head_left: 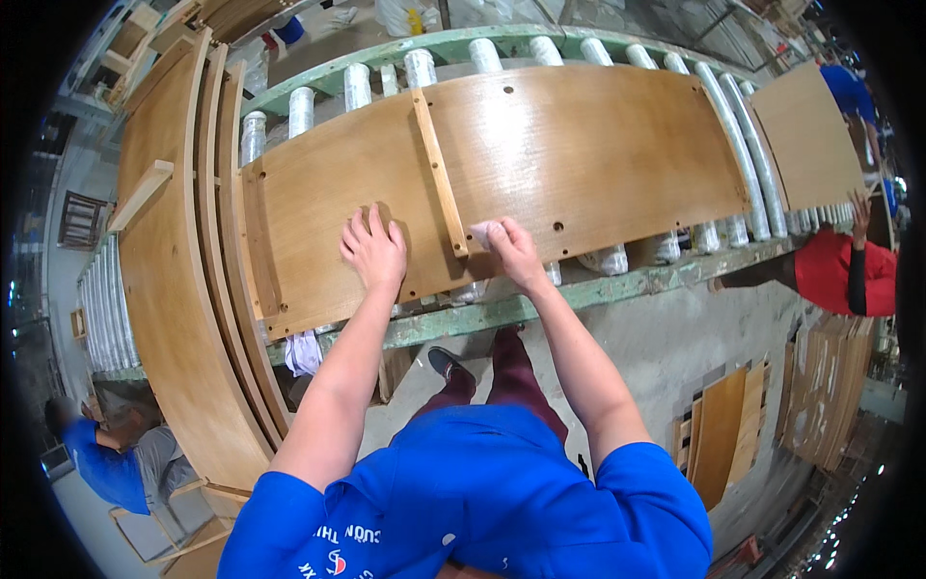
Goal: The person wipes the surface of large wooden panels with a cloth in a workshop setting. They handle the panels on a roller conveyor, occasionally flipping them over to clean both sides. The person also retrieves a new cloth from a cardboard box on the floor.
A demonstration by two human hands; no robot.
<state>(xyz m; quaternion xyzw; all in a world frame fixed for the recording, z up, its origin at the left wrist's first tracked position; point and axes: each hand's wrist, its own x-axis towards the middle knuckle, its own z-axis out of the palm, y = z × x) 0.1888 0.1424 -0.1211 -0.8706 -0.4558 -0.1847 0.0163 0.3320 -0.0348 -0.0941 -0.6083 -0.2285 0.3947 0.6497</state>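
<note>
A long brown wooden panel [598, 145] with small drilled holes lies on the conveyor rollers in front of me. Across its middle runs a narrow light wooden strip [440, 174], and another wooden strip [258, 236] sits along its left end. My left hand [373, 249] rests flat on the panel with fingers spread, left of the middle strip. My right hand [516, 253] is closed on a small whitish cloth [482, 232], just right of the strip's near end. The cloth's far part is hidden by my fingers.
Several wooden panels [164, 261] stand stacked on edge at the left. A green conveyor frame [617, 292] runs along my side. Another panel [810, 135] lies farther right. Co-workers in blue [106, 463] and red [849, 275] are at the sides. Boards [723, 425] stand on the floor.
</note>
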